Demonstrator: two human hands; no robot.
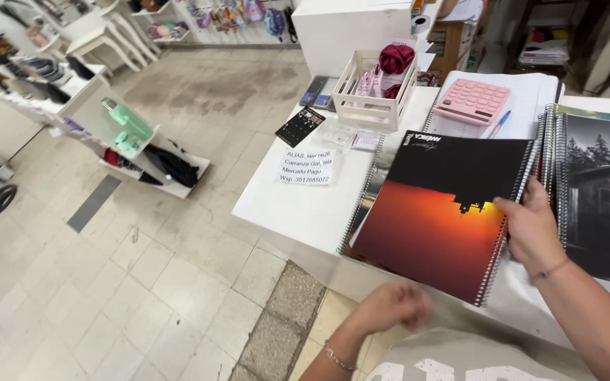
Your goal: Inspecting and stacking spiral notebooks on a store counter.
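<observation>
Right hand [531, 229] pinched the spiral edge of the black-and-orange sunset-cover notebook [435, 212], steadying it on the white counter [284, 204]; blurred left hand [392, 307] hung below, apparently loosely closed, empty

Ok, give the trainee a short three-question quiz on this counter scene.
1. True or false: the right hand touches the sunset notebook.
2. What lies on the open squared pad? A) calculator B) scissors C) stapler
3. Fill in: the left hand is blurred and holds ____.

Key: 1 true, its fingers rest at the spiral edge. 2 A, a pink calculator, with a blue pen beside it. 3 nothing visible.
</observation>
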